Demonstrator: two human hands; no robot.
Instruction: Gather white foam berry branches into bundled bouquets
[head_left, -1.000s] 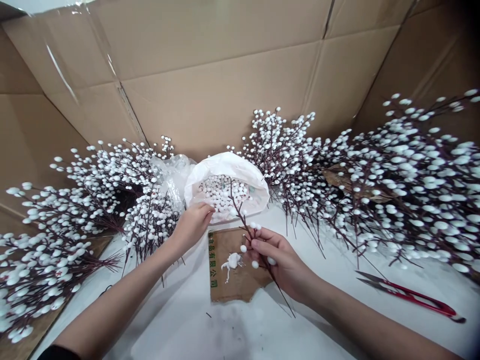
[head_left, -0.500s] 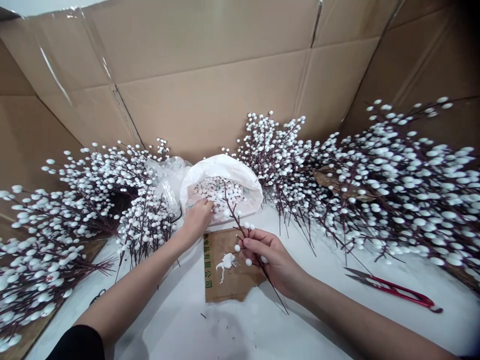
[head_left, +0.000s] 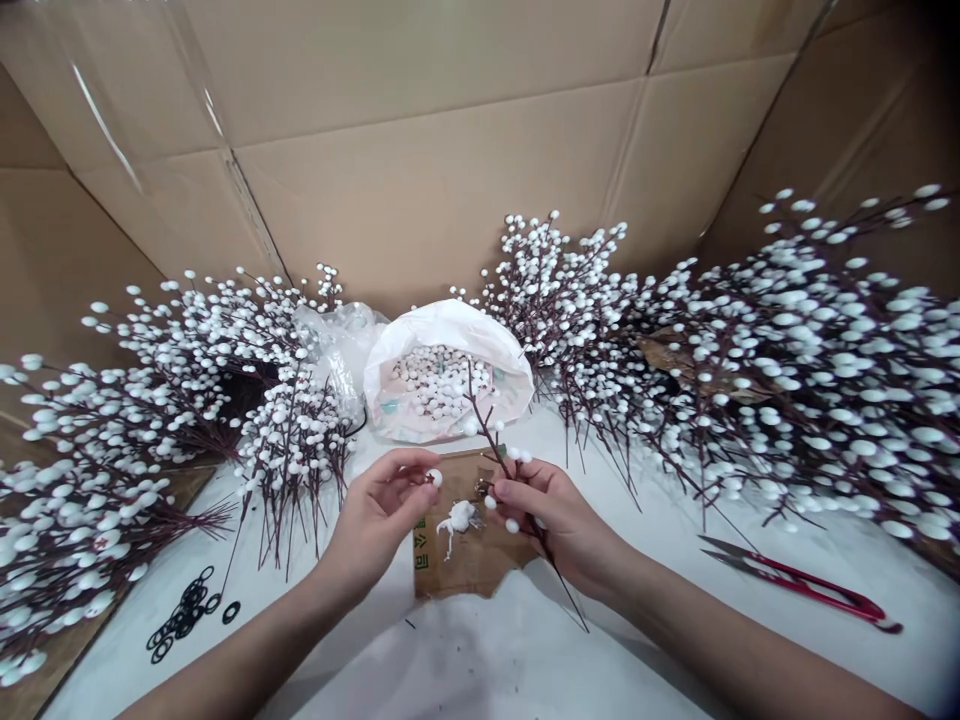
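Observation:
Between thumb and fingertips, my left hand (head_left: 386, 510) pinches one small white berry (head_left: 433, 478). My right hand (head_left: 559, 515) grips a dark brown artificial twig (head_left: 487, 430), tilted with its tip pointing away from me; several white berries sit on it near my fingers. Below and between the hands lies a piece of brown cardboard (head_left: 457, 575) bearing a white blob of paste (head_left: 459, 518). Just beyond is an open white bag (head_left: 450, 318) with many loose white berries (head_left: 435, 380) inside.
Bunches of white-berried stems lie at the left (head_left: 285, 440) and right (head_left: 810, 350). Red-handled scissors (head_left: 810, 585) rest on the right of the white table. Black rings (head_left: 184, 615) are piled at the left. A cardboard wall (head_left: 435, 180) closes off the back.
My left hand has come out of the bag toward me, now with a white berry in its fingers. My right hand still holds the twig in nearly the same place.

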